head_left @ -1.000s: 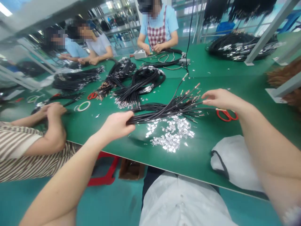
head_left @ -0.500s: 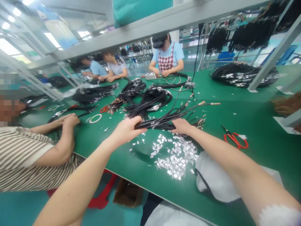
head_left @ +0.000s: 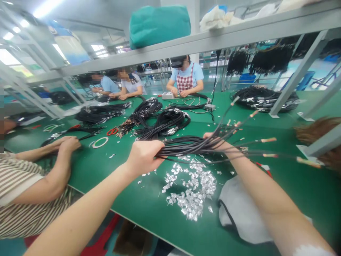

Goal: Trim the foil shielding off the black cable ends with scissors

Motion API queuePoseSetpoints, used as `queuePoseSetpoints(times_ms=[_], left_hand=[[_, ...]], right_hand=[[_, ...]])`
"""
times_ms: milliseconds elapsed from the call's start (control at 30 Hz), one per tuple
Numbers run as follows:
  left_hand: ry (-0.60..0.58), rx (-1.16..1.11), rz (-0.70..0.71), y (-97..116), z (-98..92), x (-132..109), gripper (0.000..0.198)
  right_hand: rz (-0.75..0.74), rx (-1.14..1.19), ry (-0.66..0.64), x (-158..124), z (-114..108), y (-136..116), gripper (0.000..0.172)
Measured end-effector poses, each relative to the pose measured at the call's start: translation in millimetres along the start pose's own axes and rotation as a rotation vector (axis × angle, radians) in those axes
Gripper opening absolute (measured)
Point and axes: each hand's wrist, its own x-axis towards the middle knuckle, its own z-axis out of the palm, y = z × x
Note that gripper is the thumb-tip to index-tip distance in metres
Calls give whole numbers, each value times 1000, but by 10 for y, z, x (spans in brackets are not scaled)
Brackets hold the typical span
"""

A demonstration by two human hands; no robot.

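Right hand (head_left: 218, 142) moved behind black cables (head_left: 186, 144); loose ends (head_left: 269, 140) now splayed across forearm (head_left: 255, 177).

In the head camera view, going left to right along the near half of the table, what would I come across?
Striped-shirt co-worker's hands, white ring, red-handled scissors, left hand, silver foil scraps, grey cloth.

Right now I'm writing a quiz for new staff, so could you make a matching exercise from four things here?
1. Camera wearer's left hand
2. Silvery scraps
3. Red-and-white checked apron
4. Teal bundle

A. On the overhead shelf
B. Worn by a co-worker
C. Gripping black cables
D. Lying on the green tabletop

Pairs: 1-C; 2-D; 3-B; 4-A
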Motion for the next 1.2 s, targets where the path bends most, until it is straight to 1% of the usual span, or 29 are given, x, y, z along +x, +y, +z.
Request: queuePoseSetpoints(times_ms=[67, 100, 133, 200, 233, 267, 300, 333, 367, 400, 467, 500, 567, 633, 667, 733, 767, 833, 900, 967, 1033, 1067, 1100, 1133, 1167, 1200], left_hand=[[34, 31, 102, 0, 65, 76, 11], [27, 47, 132, -5, 108, 121, 13], [3, 63, 149, -14, 157, 173, 16], [-81, 81, 173, -39, 267, 305, 24], [-141, 84, 193, -51, 327, 386, 28], [-200, 81, 227, -61, 390, 478, 30], [-239, 72, 251, -66, 455, 578, 31], [-251, 56, 268, -64, 521, 684, 32], [-246, 42, 272, -52, 588, 794, 32], [-214, 29, 263, -30, 655, 904, 32], [-142, 4, 217, 49, 789, 1114, 32], [-121, 4, 196, 104, 855, 1210, 33], [-102, 22, 149, 242, 984, 1379, 32], [-95, 23, 92, 405, 1103, 1515, 27], [-90, 10, 61, 489, 1157, 1569, 23], [-57, -38, -42, 639, 1253, 1644, 23], [-41, -71, -117, 692, 1294, 1661, 29], [-72, -167, -203, 725, 1366, 1636, 47], [-131, -263, -241, 639, 1428, 1521, 61], [-194, -331, -300, 449, 1487, 1316, 63], [-275, -361, -451, 208, 1548, 1045, 63], [-343, -377, -527, 87, 1580, 897, 60], [-384, -382, -561, -23, 1613, 749, 54], [-413, -383, -585, -120, 1646, 605, 50], [-441, -384, -605, -200, 1678, 470, 46], [-469, -383, -621, -263, 1708, 348, 45]], right_hand=[[20, 89, 56, -112, -156, -54, 30], [28, 129, 65, -188, -207, -101, 31], [23, 188, 64, -275, -238, -158, 34], [-11, 314, 25, -469, -258, -288, 47], [-39, 541, -1, -562, -256, -350, 51], [-64, 716, -3, -646, -253, -405, 52], [-103, 784, -35, -717, -255, -449, 51], [-122, 804, -63, -774, -263, -481, 54], [-124, 759, -86, -817, -278, -499, 60], [-116, 682, -100, -848, -298, -505, 67], [-96, 539, -77, -890, -339, -485, 77], [-95, 511, -55, -906, -355, -465, 80], [-96, 555, -49, -938, -365, -414, 83], [-71, 661, -39, -969, -353, -360, 79], [-58, 705, 1, -982, -346, -334, 74], [-43, 747, 153, -1004, -348, -290, 62], [-34, 750, 238, -1009, -365, -271, 57], [13, 732, 374, -1000, -436, -240, 46], [91, 686, 482, -941, -557, -205, 37], [162, 588, 592, -802, -711, -145, 27], [180, 450, 705, -577, -865, -34, 22], [157, 410, 732, -444, -929, 46, 22], [157, 373, 721, -310, -977, 142, 23], [196, 311, 666, -188, -1003, 251, 25], [246, 227, 547, -87, -1006, 369, 28], [281, 201, 500, -15, -984, 489, 30]])
